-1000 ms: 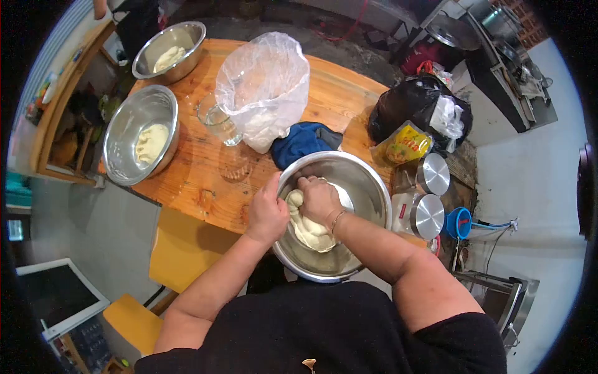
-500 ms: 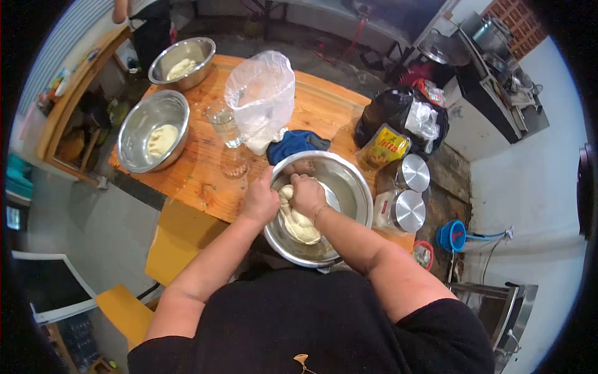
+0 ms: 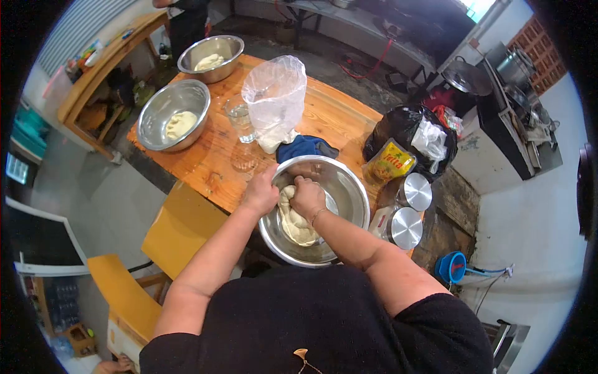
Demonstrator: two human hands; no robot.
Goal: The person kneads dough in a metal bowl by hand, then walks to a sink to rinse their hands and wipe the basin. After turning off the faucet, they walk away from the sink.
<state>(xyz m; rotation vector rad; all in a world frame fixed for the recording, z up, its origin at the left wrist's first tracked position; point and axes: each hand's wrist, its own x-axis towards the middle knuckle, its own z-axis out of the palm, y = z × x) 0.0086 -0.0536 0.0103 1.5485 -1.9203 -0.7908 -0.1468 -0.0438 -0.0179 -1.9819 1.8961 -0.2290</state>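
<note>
A large steel bowl (image 3: pixel 350 198) stands at the table's near edge, right in front of me. Inside it lies a lump of pale dough (image 3: pixel 295 228), stretched and folded on its left side. My left hand (image 3: pixel 261 192) is closed over the bowl's left rim. Down in the bowl, my right hand (image 3: pixel 308 197) is curled into the top of the dough, its fingertips partly hidden. A blue cloth (image 3: pixel 304 147) lies just behind the bowl.
Two steel bowls (image 3: pixel 148 121) with dough stand at the table's far left. A glass jug (image 3: pixel 240 121) and a plastic bag (image 3: pixel 274 87) are behind. Lidded jars (image 3: pixel 406 227), a yellow pouch (image 3: pixel 390 162) and a black bag (image 3: pixel 398 128) sit right. A person (image 3: pixel 189 28) stands beyond.
The view has shifted, so the table's far items appear lower and farther right. My left hand stays at the rim and my right hand in the dough, with little visible change.
</note>
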